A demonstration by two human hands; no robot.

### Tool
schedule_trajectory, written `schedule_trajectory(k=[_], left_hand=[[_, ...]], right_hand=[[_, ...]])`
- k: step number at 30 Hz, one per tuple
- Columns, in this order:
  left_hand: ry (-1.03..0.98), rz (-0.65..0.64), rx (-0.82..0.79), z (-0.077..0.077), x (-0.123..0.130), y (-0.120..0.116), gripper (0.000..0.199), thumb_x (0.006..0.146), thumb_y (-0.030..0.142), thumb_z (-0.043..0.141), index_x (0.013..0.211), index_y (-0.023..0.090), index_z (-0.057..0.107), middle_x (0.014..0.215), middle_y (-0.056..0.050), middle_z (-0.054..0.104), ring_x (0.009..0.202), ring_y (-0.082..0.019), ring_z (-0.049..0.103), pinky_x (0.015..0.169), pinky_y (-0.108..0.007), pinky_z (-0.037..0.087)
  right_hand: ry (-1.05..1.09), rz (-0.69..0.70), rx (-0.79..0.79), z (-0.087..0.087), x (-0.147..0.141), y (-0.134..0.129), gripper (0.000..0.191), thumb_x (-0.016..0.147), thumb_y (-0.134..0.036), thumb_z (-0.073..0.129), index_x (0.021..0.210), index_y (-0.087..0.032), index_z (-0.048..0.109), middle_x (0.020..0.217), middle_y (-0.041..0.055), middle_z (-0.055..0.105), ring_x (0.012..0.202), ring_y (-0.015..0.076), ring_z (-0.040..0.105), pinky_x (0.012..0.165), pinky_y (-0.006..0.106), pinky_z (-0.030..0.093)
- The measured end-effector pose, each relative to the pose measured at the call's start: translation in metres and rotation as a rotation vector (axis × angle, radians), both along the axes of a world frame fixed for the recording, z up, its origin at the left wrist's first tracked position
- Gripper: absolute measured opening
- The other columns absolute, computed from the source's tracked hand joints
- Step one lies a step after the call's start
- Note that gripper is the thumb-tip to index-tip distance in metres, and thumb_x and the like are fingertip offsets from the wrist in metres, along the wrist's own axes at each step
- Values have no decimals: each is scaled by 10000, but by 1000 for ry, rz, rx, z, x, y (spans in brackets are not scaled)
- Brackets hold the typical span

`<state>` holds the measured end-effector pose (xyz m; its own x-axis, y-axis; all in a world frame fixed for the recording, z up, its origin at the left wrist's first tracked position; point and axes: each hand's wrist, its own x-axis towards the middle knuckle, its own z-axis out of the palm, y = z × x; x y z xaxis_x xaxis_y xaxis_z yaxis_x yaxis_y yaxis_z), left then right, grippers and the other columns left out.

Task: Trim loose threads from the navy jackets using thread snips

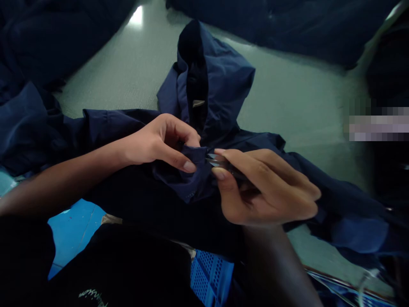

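Note:
A navy hooded jacket [223, 81] lies spread on the pale green table, hood toward the far side and sleeves out to both sides. My left hand [166, 143] pinches a folded edge of its fabric between thumb and fingers, just below the hood. In my right hand [265, 183] is a pair of small metal thread snips [216, 160], gripped between thumb and index finger. Their blades point left and meet the fabric edge beside my left fingertips. The rest of the snips is hidden inside my palm.
More dark navy garments [287, 25] lie along the far side of the table [306, 98], with another pile [25, 115] at the left. Below the near edge are a blue plastic crate [212, 275] and a blue surface [75, 230].

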<state>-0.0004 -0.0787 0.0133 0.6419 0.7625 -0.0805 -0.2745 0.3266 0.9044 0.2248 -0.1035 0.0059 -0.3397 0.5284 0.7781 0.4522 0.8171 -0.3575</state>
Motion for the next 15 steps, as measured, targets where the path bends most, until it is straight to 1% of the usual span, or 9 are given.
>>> schedule_trajectory(k=[3, 6, 10, 15], left_hand=[[10, 3, 5, 1, 0, 0, 162, 676, 67, 892, 668, 101, 734, 653, 3, 630, 602, -73, 593, 571, -197, 481], [10, 16, 16, 1, 0, 0, 177, 664, 88, 912, 668, 104, 736, 658, 0, 640, 598, -76, 601, 577, -199, 496], [-18, 3, 21, -1, -1, 0, 141, 695, 64, 882, 689, 110, 749, 677, -2, 655, 613, -70, 612, 589, -186, 506], [-6, 25, -1, 0, 1, -1, 169, 673, 96, 910, 678, 111, 741, 664, -1, 650, 612, -73, 613, 567, -178, 503]], right_hand=[[33, 27, -56, 3, -1, 0, 231, 838, -130, 770, 1055, -207, 796, 814, 27, 781, 610, 164, 705, 512, 291, 561], [20, 72, -94, 3, 0, -1, 218, 843, -156, 767, 1050, -219, 791, 813, 21, 784, 608, 168, 705, 490, 293, 551], [1, 98, -70, 1, 3, -1, 208, 819, -153, 781, 1025, -180, 792, 839, 45, 803, 628, 181, 727, 514, 297, 562], [-31, 59, -55, -2, 6, -2, 288, 809, -182, 793, 1095, -218, 800, 849, 22, 798, 643, 193, 731, 532, 310, 572]])
